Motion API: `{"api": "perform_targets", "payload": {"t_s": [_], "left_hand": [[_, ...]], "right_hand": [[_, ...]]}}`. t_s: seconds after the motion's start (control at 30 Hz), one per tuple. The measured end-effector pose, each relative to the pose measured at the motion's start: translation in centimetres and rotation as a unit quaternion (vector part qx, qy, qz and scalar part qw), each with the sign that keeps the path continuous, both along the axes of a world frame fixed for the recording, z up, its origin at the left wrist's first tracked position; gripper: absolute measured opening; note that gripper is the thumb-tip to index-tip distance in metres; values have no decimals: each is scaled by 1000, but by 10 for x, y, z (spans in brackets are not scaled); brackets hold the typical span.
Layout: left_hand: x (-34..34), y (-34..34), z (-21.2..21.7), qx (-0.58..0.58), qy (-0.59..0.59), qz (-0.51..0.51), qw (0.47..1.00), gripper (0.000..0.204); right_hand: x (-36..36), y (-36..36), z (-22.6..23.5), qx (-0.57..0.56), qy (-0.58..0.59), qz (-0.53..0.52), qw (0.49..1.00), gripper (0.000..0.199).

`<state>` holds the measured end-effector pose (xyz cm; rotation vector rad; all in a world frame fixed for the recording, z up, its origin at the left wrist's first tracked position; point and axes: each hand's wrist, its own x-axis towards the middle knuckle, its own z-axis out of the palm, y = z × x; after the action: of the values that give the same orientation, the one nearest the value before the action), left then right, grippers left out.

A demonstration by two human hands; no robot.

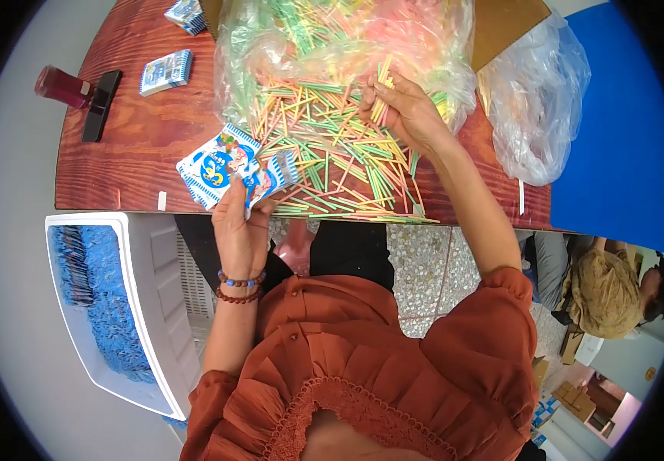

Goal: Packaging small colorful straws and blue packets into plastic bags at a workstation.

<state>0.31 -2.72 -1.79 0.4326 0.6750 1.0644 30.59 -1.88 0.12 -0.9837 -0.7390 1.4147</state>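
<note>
My left hand is closed on a few blue-and-white printed packets at the table's near edge; one packet angles off to the right. My right hand pinches a small bunch of thin pastel sticks, yellow and pink, held upright above the pile. Between and beyond my hands lies a loose heap of thin green, yellow and pink sticks. It spreads out from a large clear plastic bag full of more such sticks.
On the reddish wooden table stand stacked packets, a dark red bottle and a black bar-shaped object. An empty-looking clear bag hangs at the right by cardboard. A white bin with blue contents is below left. Another person sits at right.
</note>
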Motion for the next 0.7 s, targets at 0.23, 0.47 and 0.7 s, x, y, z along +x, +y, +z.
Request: {"api": "perform_targets", "payload": {"t_s": [0.23, 0.47, 0.7], "left_hand": [[23, 9, 2, 13, 4, 29, 999, 21], [25, 13, 5, 32, 29, 44, 998, 23], [33, 13, 8, 54, 23, 125, 990, 24]], "right_hand": [[-68, 7, 18, 162, 173, -50, 970, 15], [-136, 5, 42, 262, 133, -137, 946, 17], [-168, 2, 34, 269, -1, -216, 939, 23]]}}
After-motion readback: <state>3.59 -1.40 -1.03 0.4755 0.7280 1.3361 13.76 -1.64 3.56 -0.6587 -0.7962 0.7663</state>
